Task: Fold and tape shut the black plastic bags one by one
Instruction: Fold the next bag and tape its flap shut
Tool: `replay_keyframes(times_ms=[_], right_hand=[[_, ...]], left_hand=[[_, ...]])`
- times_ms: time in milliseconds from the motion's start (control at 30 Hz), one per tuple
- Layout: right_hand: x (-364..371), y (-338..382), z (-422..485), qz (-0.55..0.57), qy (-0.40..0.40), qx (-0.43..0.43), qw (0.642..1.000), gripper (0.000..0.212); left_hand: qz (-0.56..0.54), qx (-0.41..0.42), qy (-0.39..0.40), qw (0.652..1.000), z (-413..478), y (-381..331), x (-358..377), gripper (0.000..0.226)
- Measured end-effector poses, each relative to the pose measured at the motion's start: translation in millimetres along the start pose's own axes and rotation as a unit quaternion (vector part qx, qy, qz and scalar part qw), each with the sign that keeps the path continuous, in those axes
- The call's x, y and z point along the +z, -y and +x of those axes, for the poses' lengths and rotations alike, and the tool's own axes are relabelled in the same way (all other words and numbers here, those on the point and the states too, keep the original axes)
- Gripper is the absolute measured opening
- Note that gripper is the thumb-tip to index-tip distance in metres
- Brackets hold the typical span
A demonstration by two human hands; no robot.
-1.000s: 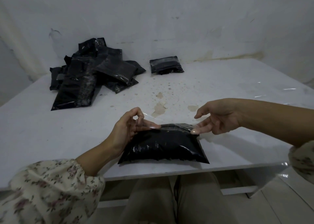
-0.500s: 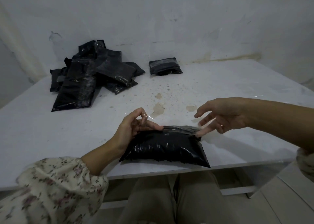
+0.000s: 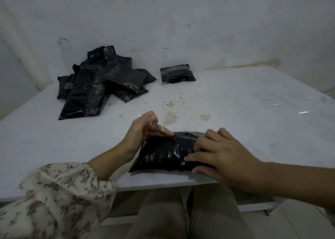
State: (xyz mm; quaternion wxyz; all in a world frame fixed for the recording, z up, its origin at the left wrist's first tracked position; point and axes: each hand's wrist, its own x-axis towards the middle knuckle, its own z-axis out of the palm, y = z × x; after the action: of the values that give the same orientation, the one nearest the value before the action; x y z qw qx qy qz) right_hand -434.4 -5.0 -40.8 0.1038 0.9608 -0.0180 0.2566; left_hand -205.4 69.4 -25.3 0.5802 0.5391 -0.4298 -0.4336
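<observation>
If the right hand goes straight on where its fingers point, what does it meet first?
The right hand lies on the black bag; sliding on across it, it would probably reach the left hand.

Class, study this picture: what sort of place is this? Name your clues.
Probably a makeshift packing spot in a bare room: a stained white table against a scuffed plain wall, a pile of black bags, and one bag being taped at the near edge.

Right hand (image 3: 220, 155) moved from hovering beside the bag's far right corner, now lying fingers spread across the black bag (image 3: 163, 154)
</observation>
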Motion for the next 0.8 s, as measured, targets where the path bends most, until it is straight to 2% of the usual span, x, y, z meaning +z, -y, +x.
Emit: replay_keyframes(times_ms=[100, 167, 233, 300, 367, 433, 500, 667, 800], right_hand=[[21, 3, 5, -0.027, -0.018, 0.008, 0.999, 0.034], [31, 3, 11, 0.009, -0.015, 0.018, 1.000, 0.033], [30, 1, 17, 0.115, -0.019, 0.034, 0.993, 0.029], [22, -7, 20, 0.241, -0.035, 0.074, 0.967, 0.024], [15, -18, 19, 0.299, -0.060, 0.120, 0.945, 0.016], [14, -31, 18, 0.275, -0.079, 0.144, 0.947, 0.016], [16, -42, 18, 0.227, -0.068, 0.139, 0.962, 0.024], [21, -55, 26, 0.136, 0.001, 0.033, 0.990, 0.028], [18, -57, 30, 0.104, 0.026, -0.015, 0.994, 0.028]], left_hand=[[0.033, 0.026, -0.030, 0.999, 5, -6, -2, 0.024], [0.060, 0.043, -0.049, 0.996, 8, -7, -2, 0.024], [0.068, 0.057, -0.064, 0.994, 9, -5, -2, 0.026], [0.047, 0.069, -0.079, 0.993, 9, 1, -3, 0.024], [0.024, 0.080, -0.086, 0.993, 9, 6, -4, 0.020], [0.025, 0.096, -0.090, 0.991, 9, 10, -7, 0.018], [0.038, 0.111, -0.093, 0.989, 9, 11, -8, 0.017], [0.081, 0.150, -0.089, 0.981, 8, 15, -6, 0.033], [0.131, 0.176, -0.097, 0.971, 1, 19, 0, 0.041]])
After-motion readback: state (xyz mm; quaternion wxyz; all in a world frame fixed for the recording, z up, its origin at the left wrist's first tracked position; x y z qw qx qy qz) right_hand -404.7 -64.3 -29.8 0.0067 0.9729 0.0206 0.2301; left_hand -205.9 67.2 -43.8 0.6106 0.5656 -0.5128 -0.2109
